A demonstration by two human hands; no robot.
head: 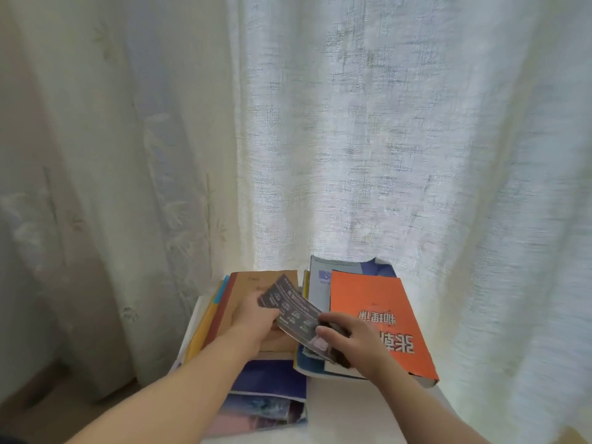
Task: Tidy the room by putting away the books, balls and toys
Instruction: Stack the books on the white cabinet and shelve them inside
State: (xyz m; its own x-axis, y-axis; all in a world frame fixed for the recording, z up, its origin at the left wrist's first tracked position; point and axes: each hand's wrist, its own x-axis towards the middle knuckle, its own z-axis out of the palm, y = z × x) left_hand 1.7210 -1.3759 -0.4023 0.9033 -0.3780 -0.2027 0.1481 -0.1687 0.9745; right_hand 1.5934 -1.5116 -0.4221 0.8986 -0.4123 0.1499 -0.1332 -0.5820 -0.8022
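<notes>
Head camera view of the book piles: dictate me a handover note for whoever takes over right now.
Hands: left hand and right hand both grip a dark booklet, held over the piles.
Piles: orange book tops the right one, brown book the left; purple book lies nearer.
Done: books gathered on the white surface.
Left: place the booklet; balls and toys are not in view.

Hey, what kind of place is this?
Likely a room at home, by a window: daylit sheer curtains hang behind stacked books, an orange textbook on top, on a white surface. The left hand and right hand hold a dark booklet.
</notes>
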